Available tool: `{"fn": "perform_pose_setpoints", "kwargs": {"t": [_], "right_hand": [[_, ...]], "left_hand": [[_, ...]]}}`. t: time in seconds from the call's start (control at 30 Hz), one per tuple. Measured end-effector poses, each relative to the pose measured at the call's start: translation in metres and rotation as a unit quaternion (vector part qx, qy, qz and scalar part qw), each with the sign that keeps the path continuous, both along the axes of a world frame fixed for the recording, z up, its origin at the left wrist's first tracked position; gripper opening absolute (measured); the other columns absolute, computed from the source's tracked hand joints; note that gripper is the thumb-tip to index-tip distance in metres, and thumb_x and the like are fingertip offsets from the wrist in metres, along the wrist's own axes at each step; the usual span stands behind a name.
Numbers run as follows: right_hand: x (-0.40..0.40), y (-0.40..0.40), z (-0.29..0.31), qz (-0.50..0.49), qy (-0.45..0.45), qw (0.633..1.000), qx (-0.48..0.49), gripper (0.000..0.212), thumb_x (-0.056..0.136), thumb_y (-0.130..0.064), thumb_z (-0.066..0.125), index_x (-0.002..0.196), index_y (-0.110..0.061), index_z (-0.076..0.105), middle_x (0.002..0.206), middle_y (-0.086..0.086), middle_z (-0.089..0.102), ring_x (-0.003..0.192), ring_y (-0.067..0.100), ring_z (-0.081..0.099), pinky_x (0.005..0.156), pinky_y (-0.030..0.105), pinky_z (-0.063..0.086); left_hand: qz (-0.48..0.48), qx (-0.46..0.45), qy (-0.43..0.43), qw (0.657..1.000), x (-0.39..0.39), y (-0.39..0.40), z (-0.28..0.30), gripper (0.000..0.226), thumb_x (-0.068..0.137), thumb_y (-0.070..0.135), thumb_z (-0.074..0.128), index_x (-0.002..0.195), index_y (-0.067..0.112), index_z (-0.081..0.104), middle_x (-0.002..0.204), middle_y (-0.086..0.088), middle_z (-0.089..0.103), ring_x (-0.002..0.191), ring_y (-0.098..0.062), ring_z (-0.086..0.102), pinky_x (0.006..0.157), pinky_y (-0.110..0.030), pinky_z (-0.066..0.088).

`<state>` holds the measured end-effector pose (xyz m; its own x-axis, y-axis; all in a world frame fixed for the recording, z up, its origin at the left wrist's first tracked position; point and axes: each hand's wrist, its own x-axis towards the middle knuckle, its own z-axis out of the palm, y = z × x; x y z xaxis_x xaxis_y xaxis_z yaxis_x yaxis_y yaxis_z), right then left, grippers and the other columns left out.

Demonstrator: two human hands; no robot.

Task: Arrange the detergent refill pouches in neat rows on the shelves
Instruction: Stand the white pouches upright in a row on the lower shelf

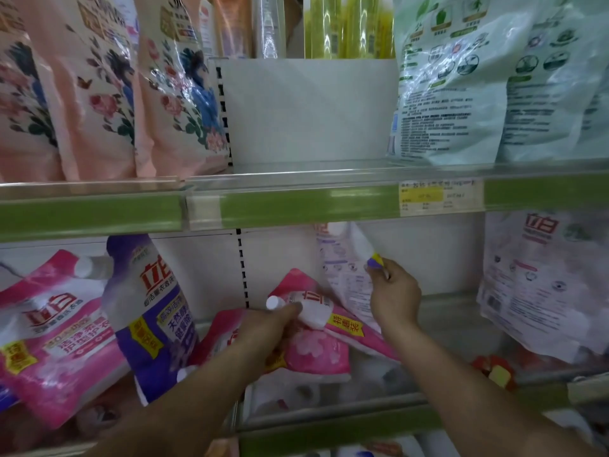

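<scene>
On the lower shelf my left hand point(263, 328) grips a pink detergent pouch point(316, 351) near its white spout cap; this pouch lies tilted on other pouches. My right hand point(393, 291) pinches the edge of a white pouch with a purple corner point(346, 268), which stands with its back side toward me. A purple pouch point(148, 311) and a pink pouch point(52, 341) lean at the left. Another white pouch point(540, 282) stands at the right, back side out.
The upper shelf point(296, 199) with its green price strip holds peach floral bags point(99, 94) at the left and pale green bags point(461, 87) at the right, with a gap between them. A perforated upright point(242, 268) runs down the back panel. Red and yellow packaging point(494, 371) lies low at the right.
</scene>
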<state>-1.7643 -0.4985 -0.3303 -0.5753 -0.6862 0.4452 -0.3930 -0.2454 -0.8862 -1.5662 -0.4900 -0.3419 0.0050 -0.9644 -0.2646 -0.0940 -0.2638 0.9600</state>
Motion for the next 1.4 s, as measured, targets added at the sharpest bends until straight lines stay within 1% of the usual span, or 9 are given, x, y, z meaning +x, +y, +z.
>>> {"fn": "perform_pose_setpoints", "kwargs": {"t": [0.17, 0.4, 0.57, 0.63, 0.8, 0.9, 0.97, 1.1, 1.4], "right_hand": [[-0.006, 0.005, 0.005, 0.047, 0.153, 0.986, 0.044, 0.020, 0.095, -0.021, 0.053, 0.104, -0.015, 0.069, 0.088, 0.009, 0.069, 0.075, 0.022, 0.056, 0.058, 0.029, 0.032], [0.000, 0.007, 0.006, 0.002, 0.450, 0.875, 0.179, 0.031, 0.093, -0.037, 0.043, 0.119, -0.031, 0.060, 0.125, 0.005, 0.046, 0.116, 0.031, 0.040, 0.086, 0.038, 0.039], [0.010, 0.020, 0.017, 0.242, 0.136, 0.941, 0.194, 0.025, 0.085, -0.043, 0.061, 0.068, -0.025, 0.065, 0.064, -0.007, 0.064, 0.066, 0.011, 0.059, 0.062, 0.032, 0.043], [0.015, 0.035, 0.018, 0.234, 0.087, 0.963, 0.104, 0.015, 0.084, -0.043, 0.065, 0.085, -0.028, 0.070, 0.073, -0.012, 0.066, 0.072, 0.004, 0.061, 0.068, 0.026, 0.045], [0.041, 0.084, 0.016, 0.268, 0.205, 0.940, 0.044, 0.066, 0.069, -0.069, 0.063, 0.129, -0.050, 0.044, 0.120, -0.024, 0.057, 0.111, 0.000, 0.053, 0.087, 0.025, 0.048], [0.039, 0.092, 0.005, 0.137, 0.353, 0.921, 0.095, 0.057, 0.080, -0.040, 0.066, 0.132, -0.042, 0.043, 0.124, -0.016, 0.056, 0.112, 0.009, 0.052, 0.088, 0.030, 0.047], [0.029, 0.094, 0.003, 0.084, 0.312, 0.939, 0.114, 0.023, 0.089, -0.034, 0.057, 0.111, -0.029, 0.063, 0.103, -0.001, 0.069, 0.095, 0.021, 0.062, 0.073, 0.030, 0.047], [0.015, 0.099, 0.001, 0.064, 0.198, 0.972, 0.111, 0.025, 0.094, -0.033, 0.055, 0.081, -0.018, 0.070, 0.070, 0.004, 0.069, 0.069, 0.025, 0.063, 0.060, 0.033, 0.046], [-0.028, 0.154, 0.015, 0.117, -0.105, 0.987, 0.033, 0.023, 0.091, -0.026, 0.061, 0.073, -0.017, 0.072, 0.074, 0.001, 0.076, 0.068, 0.019, 0.073, 0.059, 0.035, 0.059]], "left_hand": [[0.054, 0.003, 0.087, 0.995, -0.029, -0.005, 0.007, 0.027, 0.086, 0.021, 0.063, 0.106, 0.003, 0.064, 0.096, -0.018, 0.073, 0.088, -0.033, 0.069, 0.088, -0.044, 0.055], [0.046, -0.210, 0.112, 0.970, -0.046, 0.030, 0.031, 0.028, 0.081, 0.008, 0.058, 0.053, 0.015, 0.059, 0.048, -0.006, 0.058, 0.048, -0.020, 0.055, 0.051, -0.029, 0.043], [0.038, -0.244, 0.192, 0.950, -0.027, 0.036, 0.052, 0.038, 0.087, 0.001, 0.051, 0.054, 0.015, 0.063, 0.048, -0.006, 0.058, 0.047, -0.017, 0.058, 0.051, -0.030, 0.050], [0.025, -0.237, 0.196, 0.951, -0.024, 0.038, 0.049, 0.047, 0.089, -0.001, 0.049, 0.049, 0.016, 0.066, 0.050, -0.006, 0.060, 0.048, -0.016, 0.059, 0.055, -0.031, 0.051], [-0.006, -0.228, 0.195, 0.954, -0.030, 0.041, 0.045, 0.022, 0.085, 0.006, 0.058, 0.065, 0.007, 0.066, 0.055, -0.011, 0.063, 0.051, -0.020, 0.060, 0.050, -0.028, 0.050], [-0.035, -0.244, 0.178, 0.953, -0.027, 0.040, 0.041, 0.025, 0.083, 0.017, 0.062, 0.081, -0.007, 0.066, 0.071, -0.021, 0.066, 0.067, -0.028, 0.063, 0.063, -0.038, 0.052], [-0.053, -0.246, 0.167, 0.953, -0.022, 0.037, 0.035, 0.029, 0.076, 0.024, 0.058, 0.079, -0.002, 0.070, 0.081, -0.021, 0.069, 0.078, -0.031, 0.065, 0.074, -0.046, 0.052], [-0.034, -0.191, 0.147, 0.970, -0.018, 0.026, 0.012, 0.024, 0.079, 0.025, 0.051, 0.082, 0.016, 0.074, 0.086, -0.006, 0.074, 0.085, -0.025, 0.067, 0.066, -0.035, 0.049], [-0.155, -0.071, 0.138, 0.976, -0.045, 0.024, -0.008, 0.049, 0.067, 0.053, 0.066, 0.103, 0.018, 0.066, 0.078, -0.006, 0.068, 0.054, -0.017, 0.058, 0.047, -0.022, 0.040]]}}
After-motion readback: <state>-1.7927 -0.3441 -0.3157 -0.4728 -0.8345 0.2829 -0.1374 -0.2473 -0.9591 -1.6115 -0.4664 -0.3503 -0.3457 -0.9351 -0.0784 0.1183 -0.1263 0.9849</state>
